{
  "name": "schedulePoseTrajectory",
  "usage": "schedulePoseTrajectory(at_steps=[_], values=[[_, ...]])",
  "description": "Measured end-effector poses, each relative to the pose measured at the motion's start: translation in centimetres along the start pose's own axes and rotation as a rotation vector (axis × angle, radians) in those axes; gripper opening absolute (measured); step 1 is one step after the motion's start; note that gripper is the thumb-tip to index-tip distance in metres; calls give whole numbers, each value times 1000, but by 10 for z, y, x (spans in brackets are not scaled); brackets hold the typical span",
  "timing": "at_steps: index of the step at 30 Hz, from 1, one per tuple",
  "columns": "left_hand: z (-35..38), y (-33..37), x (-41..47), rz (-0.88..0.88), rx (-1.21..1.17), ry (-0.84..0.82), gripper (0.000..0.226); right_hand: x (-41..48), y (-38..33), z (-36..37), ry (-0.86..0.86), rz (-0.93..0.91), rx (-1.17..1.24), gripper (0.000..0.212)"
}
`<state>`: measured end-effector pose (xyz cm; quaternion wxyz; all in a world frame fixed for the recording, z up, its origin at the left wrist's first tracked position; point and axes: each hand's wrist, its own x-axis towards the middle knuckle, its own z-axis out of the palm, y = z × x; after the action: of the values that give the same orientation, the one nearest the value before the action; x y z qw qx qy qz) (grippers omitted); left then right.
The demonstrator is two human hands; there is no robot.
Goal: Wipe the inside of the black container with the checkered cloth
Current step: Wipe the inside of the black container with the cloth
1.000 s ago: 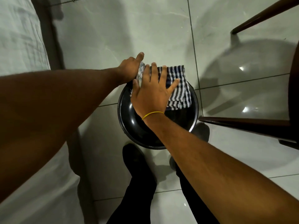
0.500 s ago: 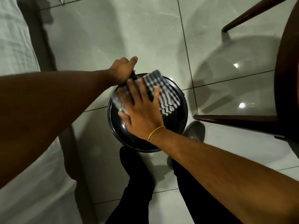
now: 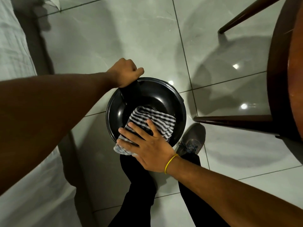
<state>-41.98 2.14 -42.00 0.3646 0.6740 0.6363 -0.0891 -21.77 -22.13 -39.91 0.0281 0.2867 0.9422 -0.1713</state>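
Observation:
A round black container (image 3: 157, 95) is held above the tiled floor, its glossy inside facing me. My left hand (image 3: 125, 72) is closed around its far left rim. The black-and-white checkered cloth (image 3: 154, 120) lies against the near inner wall, one corner hanging over the near rim. My right hand (image 3: 147, 148), a yellow band on its wrist, presses flat on the cloth with fingers spread. The part of the cloth under the palm is hidden.
A dark wooden round table (image 3: 288, 68) with slanted legs (image 3: 232, 120) stands close on the right. A white bed (image 3: 16, 63) runs along the left. My legs in black trousers (image 3: 136, 185) and a grey shoe (image 3: 191, 140) are below the container on the floor tiles.
My right hand has slid the cloth from the far rim, around the left side, down to the near inner wall. The left hand has kept its grip on the rim.

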Motion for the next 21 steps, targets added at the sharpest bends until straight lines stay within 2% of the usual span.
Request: schedulePoseTrajectory(at_steps=[6,10,15,17,19,21], values=[[5,4,-1,88,81,98,60,-27,0,-2,35,320,29,89],[7,8,-13,170,168,295,58,-18,-10,-12,71,511,110,84],[19,25,-61,152,179,449,40,-10,-6,-39,-19,554,280,83],[31,33,-97,130,157,491,37,-10,7,-59,21,562,312,75],[48,40,-134,75,139,499,41,-10,29,-78,75,581,287,68],[69,45,-166,19,140,449,50,-5,54,-92,37,606,248,71]])
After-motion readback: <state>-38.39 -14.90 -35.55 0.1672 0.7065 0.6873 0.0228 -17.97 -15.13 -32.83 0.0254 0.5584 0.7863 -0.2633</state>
